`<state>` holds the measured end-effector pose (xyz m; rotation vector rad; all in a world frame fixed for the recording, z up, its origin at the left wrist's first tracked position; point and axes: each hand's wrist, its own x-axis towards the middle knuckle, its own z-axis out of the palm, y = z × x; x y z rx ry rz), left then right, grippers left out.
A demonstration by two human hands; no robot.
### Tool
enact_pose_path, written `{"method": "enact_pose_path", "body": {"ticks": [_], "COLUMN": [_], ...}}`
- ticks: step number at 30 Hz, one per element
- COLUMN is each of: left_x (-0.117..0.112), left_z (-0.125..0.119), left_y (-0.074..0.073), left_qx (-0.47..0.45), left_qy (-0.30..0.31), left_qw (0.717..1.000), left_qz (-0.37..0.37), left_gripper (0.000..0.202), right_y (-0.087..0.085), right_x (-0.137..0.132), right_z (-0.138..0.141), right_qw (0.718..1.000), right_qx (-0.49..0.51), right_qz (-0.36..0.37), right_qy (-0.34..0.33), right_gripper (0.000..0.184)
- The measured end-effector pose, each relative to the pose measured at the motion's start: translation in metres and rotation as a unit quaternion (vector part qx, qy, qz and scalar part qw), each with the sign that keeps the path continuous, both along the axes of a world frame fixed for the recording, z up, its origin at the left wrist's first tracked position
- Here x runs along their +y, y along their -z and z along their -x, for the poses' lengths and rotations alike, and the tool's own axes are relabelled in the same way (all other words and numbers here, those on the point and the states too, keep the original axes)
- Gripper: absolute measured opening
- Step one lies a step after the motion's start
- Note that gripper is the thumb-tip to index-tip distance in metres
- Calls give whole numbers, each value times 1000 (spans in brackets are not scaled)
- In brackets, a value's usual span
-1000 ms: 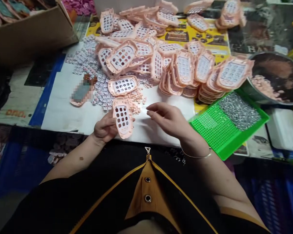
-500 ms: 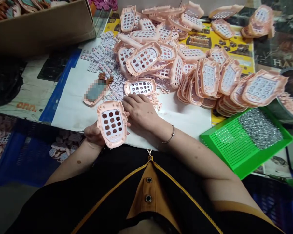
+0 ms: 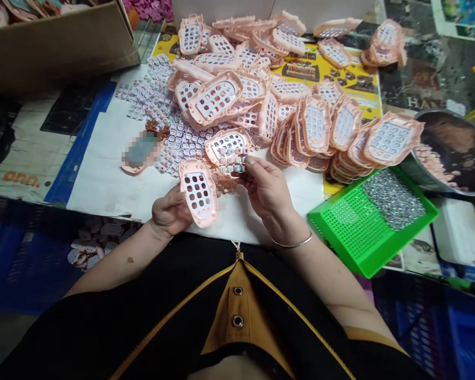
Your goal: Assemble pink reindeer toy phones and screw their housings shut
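Note:
My left hand (image 3: 170, 210) is closed round the edge of a pink plastic shell (image 3: 199, 194), whose white grid of square holes faces up. A white keypad (image 3: 233, 160) with small coloured marks is pinched in my right hand (image 3: 267, 192), just right of that shell. Behind the keypad, another pink shell (image 3: 217, 142) lies on the white sheet and is partly covered. Many loose white keypads (image 3: 178, 132) are spread beyond my hands. To the left rests a shell with a blurred grey-blue face and a brown top (image 3: 140, 150).
Pink shells are heaped (image 3: 216, 97) at the back and stacked in rows (image 3: 316, 124) to the right. A green basket (image 3: 340, 232) holds many screws. Beside it stand a metal bowl (image 3: 459, 187) of small pink parts and a white box (image 3: 459, 232). A cardboard box (image 3: 63, 45) is back left.
My right hand has come back and to the right from the pile, now with a keypad in its fingers. My left hand has moved the shell slightly right.

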<state>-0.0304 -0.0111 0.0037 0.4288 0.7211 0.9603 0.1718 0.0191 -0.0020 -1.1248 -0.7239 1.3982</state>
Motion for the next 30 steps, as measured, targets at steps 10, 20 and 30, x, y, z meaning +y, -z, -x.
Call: {"method": "enact_pose_path", "body": {"ticks": [10,20,30], "left_x": [-4,-1,4], "left_z": [-17,-17,-17], "left_y": [0,2,-5], "left_qx": [15,-11,0], "left_qy": [1,17,34], "left_qw": [1000,1000,999], "left_qz": [0,18,-24], "left_gripper": [53,53,56], "right_y": [-7,-16,-22], "right_x": [-47,-46,-59], "right_z": [-6,-5,-2], "right_qw": [789,625,542], "right_qx": [-435,-582,-631], "right_qz": [-431,-501,-546], "right_qy": [-46,-141,-102], "right_gripper": [23,27,27]}}
